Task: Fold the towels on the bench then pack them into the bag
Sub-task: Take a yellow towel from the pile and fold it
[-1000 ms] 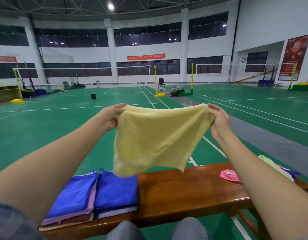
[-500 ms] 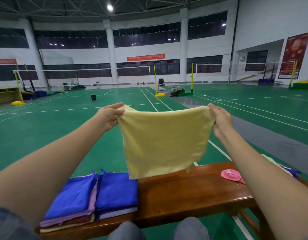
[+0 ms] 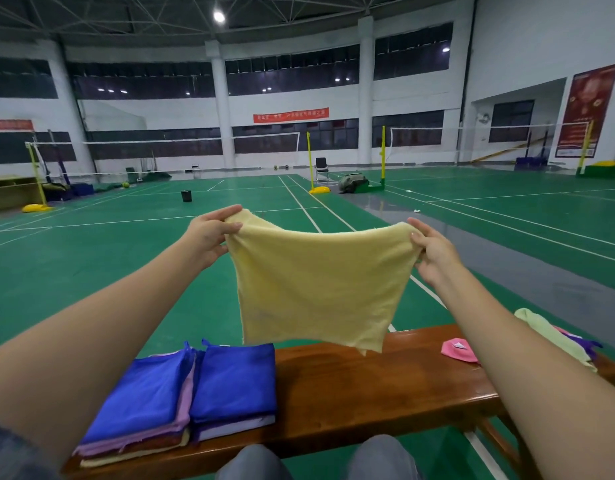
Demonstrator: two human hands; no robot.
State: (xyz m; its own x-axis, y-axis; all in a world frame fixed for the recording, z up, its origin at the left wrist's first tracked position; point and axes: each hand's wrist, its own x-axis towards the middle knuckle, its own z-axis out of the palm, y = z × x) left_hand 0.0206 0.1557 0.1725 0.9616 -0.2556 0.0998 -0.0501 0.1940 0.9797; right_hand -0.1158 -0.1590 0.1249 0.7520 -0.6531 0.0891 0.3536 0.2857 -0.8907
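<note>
Above the wooden bench [image 3: 368, 386], a yellow towel [image 3: 316, 285] is held spread in the air, its top corners pinched by the left hand [image 3: 209, 233] and the right hand [image 3: 434, 251]. On the bench's left end, two stacks of folded towels [image 3: 195, 400] are laid, blue on top; at the right, unfolded towels [image 3: 555, 334] are heaped.
</note>
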